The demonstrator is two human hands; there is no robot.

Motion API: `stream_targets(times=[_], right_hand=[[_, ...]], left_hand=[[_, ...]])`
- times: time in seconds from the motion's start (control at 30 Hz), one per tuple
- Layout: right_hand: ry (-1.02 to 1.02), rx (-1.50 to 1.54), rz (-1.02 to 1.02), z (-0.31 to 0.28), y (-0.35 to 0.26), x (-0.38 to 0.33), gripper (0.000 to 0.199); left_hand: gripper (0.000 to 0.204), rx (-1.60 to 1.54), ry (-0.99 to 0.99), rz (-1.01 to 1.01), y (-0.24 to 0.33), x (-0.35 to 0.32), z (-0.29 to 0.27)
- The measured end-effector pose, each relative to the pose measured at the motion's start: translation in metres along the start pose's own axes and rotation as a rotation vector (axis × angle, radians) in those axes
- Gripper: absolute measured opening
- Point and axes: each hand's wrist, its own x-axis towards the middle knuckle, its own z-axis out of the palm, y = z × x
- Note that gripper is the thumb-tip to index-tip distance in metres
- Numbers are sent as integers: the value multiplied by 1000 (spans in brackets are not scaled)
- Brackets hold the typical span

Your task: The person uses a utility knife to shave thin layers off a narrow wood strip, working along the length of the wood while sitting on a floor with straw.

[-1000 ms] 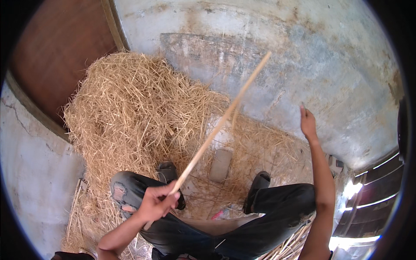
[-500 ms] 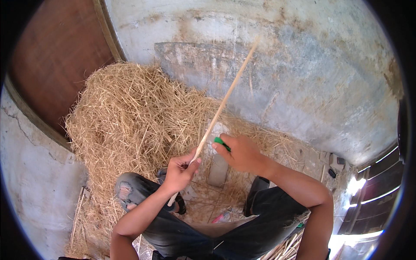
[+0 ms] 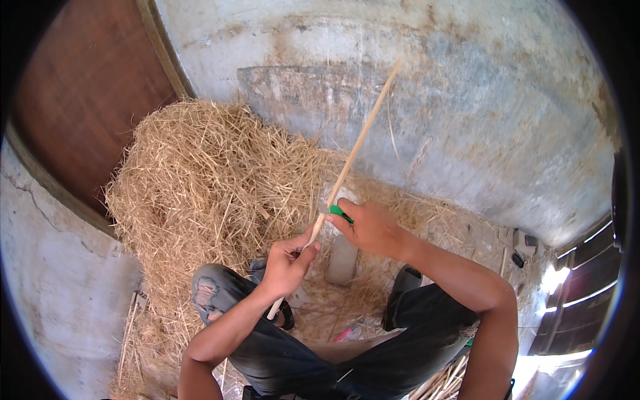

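Note:
A long pale bamboo strip (image 3: 364, 133) slants up and away from me, its lower end passing behind my left forearm. My left hand (image 3: 291, 265) is closed around it near its lower part. In my right hand (image 3: 370, 227) is a knife with a green handle (image 3: 341, 213), gripped in a fist. Its short grey blade meets the strip just above my left fingers. A thin curled shaving (image 3: 392, 127) hangs beside the strip's far part. Both hands are above the floor, between my bent knees.
A big heap of dry straw (image 3: 207, 167) lies at left against a brown door panel (image 3: 93, 100) and a stained wall (image 3: 493, 127). A pale block (image 3: 343, 261) sits on the floor beyond my hands. Several cut strips (image 3: 443, 383) lie beside my right leg.
My right hand has brought the knife blade left onto the strip; before, it was apart from it. A thin shaving now shows beside the strip's far part. The view has shifted slightly.

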Motion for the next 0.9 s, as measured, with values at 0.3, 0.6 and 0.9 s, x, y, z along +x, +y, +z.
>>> stream_targets(times=[0.3,0.6,0.9], right_hand=[[250,90,341,-38,67,22,42],[682,-301,423,-100,282,-38,53],[175,113,861,-88,226,-57,70]], left_hand=[[39,141,-67,-94,-5,-45,-18],[39,206,-270,-89,-19,-137,-47],[40,40,34,-291,3,-161,-70]])
